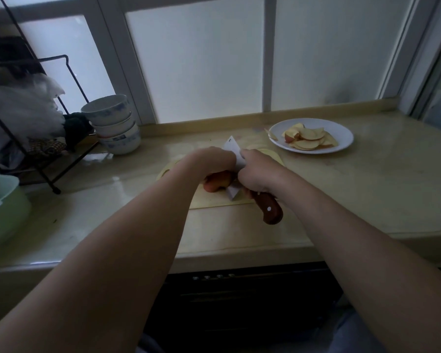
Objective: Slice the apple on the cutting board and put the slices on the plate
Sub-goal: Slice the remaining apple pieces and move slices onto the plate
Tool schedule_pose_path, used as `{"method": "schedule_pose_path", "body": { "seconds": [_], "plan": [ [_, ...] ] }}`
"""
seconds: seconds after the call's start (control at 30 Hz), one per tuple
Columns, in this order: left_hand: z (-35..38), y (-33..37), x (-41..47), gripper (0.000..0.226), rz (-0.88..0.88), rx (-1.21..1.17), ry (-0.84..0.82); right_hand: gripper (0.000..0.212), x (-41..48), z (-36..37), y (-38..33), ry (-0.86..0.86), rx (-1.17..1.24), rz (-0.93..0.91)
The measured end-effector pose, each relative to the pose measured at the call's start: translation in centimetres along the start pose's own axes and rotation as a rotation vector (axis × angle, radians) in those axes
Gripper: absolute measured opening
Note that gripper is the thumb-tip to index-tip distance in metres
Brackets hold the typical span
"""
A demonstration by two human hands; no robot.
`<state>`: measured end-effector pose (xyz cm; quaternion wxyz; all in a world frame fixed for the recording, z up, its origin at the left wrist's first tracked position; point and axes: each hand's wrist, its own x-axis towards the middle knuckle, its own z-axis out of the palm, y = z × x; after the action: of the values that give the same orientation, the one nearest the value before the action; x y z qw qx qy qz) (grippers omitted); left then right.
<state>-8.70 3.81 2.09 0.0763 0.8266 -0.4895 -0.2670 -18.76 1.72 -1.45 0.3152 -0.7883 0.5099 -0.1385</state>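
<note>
From the head camera, a glossy pale beige stone surface (367, 189) runs beneath a wide frosted-glass window with grey frames (201, 59), in dim light. At the left stand a black wire rack (49, 159), a stack of white and blue ceramic bowls (113, 123) and a pale green pot (3, 210). A pale yellow cutting board (214, 202) lies at the middle of the surface. On it the left hand (214, 159) curls down over a red-skinned apple piece (218, 183), pressing it to the board. The right hand (259, 171) is closed around the brown wooden handle of a broad steel cleaver (236, 154), whose long axis points away toward the window, its blade just beside the apple. To the right rear, a round white plate (344, 138) holds a heap of thin apple slices (308, 138).
</note>
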Motion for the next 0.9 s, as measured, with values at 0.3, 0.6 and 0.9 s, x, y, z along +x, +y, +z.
{"method": "schedule_pose_path", "body": {
  "seconds": [0.3, 0.6, 0.9],
  "plan": [
    [0.3, -1.2, 1.9, 0.021, -0.113, -0.112, 0.027, 0.066, -1.9, -1.7, 0.8, 0.022, 0.128, -0.021],
    [-0.2, -1.4, 2.5, 0.014, -0.009, -0.089, 0.006, 0.078, -1.8, -2.5, 0.8, 0.107, 0.231, -0.023],
    [0.0, -1.4, 2.8, 0.019, -0.037, -0.127, 0.000, 0.076, -2.1, -2.9, 0.4, 0.100, 0.214, -0.038]
  ]
}}
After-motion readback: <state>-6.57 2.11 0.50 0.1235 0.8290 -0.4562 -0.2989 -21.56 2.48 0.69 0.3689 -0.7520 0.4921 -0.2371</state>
